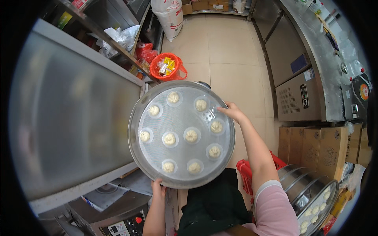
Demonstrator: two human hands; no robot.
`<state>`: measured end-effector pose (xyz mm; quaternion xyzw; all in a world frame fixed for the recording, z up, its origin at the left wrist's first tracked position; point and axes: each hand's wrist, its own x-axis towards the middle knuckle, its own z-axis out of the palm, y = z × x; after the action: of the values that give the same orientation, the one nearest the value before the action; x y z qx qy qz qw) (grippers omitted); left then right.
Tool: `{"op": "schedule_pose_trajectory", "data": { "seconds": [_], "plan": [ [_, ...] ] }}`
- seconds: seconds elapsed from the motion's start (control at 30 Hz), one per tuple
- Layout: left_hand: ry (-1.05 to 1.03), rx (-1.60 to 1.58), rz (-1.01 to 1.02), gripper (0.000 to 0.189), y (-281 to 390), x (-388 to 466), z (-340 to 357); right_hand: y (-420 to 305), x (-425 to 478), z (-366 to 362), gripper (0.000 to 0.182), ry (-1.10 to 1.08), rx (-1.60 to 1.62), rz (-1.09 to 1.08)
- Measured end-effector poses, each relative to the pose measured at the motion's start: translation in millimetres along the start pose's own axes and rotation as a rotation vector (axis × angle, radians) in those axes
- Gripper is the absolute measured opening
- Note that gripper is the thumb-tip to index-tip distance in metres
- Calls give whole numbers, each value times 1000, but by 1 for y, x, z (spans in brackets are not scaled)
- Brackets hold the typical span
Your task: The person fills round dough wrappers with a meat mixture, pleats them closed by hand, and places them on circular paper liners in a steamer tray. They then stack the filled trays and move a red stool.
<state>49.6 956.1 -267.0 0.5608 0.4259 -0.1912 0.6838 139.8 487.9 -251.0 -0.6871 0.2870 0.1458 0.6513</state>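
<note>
Held out before me is a round metal steamer tray point(180, 118) with a raised rim and a fine mesh-like floor. Several pleated buns point(191, 136) of pale dough sit spaced apart on it, each on a round paper liner point(174, 143). My left hand point(158, 187) grips the rim at the near left edge. On the right side, my right hand point(231, 112) holds the rim, its thumb over the top edge and its fingers mostly hidden behind. A few small holes show in the tray floor near that thumb.
At left stands a frosted panel point(82, 115). A red bag-lined bin point(166, 67) holds wrappers beyond the tray. A steel counter point(322, 53) runs along the right, with cartons point(313, 147) below. Stacked steamers point(307, 185) with buns stand near my right elbow, by a red stool point(245, 174).
</note>
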Motion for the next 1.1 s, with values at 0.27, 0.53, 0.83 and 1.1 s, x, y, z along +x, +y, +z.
{"op": "schedule_pose_trajectory", "data": {
  "seconds": [0.27, 0.53, 0.83, 1.1],
  "plan": [
    [19, 1, -51, 42, -10, 23, -24, -11, 73, -8, 73, -208, 382, -37],
    [39, -41, 13, 46, -5, 2, -8, -17, 61, -8, 79, -251, 397, -182],
    [31, 188, 58, 28, 69, -66, 3, -36, 1, -21, 80, -56, 165, -282],
    [-157, 350, 270, 37, 131, -175, 10, -20, -133, -14, 57, 148, 641, -409]
  ]
}}
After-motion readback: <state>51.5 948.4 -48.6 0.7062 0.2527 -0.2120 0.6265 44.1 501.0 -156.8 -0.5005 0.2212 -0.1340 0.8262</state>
